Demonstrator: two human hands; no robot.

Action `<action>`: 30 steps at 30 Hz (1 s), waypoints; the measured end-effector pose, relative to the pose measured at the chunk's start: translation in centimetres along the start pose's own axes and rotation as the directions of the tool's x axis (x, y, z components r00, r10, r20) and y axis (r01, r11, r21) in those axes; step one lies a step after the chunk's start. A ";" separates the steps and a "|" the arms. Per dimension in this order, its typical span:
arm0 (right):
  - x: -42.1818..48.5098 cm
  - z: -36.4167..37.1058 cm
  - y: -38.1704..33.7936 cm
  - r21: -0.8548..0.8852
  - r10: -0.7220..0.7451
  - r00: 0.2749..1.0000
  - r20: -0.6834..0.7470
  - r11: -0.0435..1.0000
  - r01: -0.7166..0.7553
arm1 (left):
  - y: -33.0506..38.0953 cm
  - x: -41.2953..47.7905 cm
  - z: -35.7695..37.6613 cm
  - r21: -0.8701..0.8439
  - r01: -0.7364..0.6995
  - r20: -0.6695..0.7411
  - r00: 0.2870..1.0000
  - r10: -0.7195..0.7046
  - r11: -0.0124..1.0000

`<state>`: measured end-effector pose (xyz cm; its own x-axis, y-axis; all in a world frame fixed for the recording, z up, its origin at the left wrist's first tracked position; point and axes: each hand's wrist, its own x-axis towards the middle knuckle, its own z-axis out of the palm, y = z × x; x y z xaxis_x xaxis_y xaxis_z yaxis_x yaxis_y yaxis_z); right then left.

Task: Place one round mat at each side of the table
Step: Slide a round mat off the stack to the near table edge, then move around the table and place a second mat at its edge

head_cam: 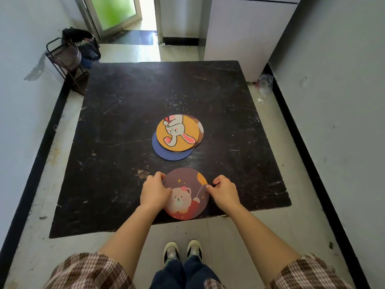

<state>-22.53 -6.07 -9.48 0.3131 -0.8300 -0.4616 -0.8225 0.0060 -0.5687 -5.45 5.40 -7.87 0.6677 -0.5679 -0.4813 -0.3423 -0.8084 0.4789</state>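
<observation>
A round purple mat with a bear picture (pixel 187 195) lies at the near edge of the dark table (pixel 125 122), slightly overhanging it. My left hand (pixel 155 189) grips its left rim and my right hand (pixel 224 190) grips its right rim. In the middle of the table sits a loose stack of round mats: an orange one with a rabbit (pixel 177 132) on top, a brown one (pixel 200 132) peeking out on the right, a blue one (pixel 166 154) at the bottom.
A black wire rack (pixel 66 63) stands off the table's far left corner, with dark bags behind it. A white cabinet (pixel 245 34) is past the far right corner, a plastic bag (pixel 264 83) on the floor beside it. Walls close in on both sides.
</observation>
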 end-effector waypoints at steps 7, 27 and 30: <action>2.3 -5.5 0.3 0.022 -0.042 0.999 0.001 0.999 0.042 | 6.6 0.0 1.6 -0.043 -0.081 0.028 0.996 0.082 0.996; 18.4 -22.6 9.6 -0.200 -0.384 0.874 0.297 0.870 0.450 | 27.4 -1.0 17.5 -0.251 0.222 -0.253 0.925 -0.285 0.942; 20.0 -22.7 8.7 -0.199 -0.433 0.831 0.349 0.832 0.517 | 28.3 -0.5 17.6 -0.280 0.246 -0.307 0.893 -0.329 0.928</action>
<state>-34.17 -35.29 -8.26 0.7820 -0.4979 -0.3749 -0.6172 -0.5352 -0.5768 -27.10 -19.94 -7.02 0.9118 -0.1933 -0.3623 0.0317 -0.8466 0.5313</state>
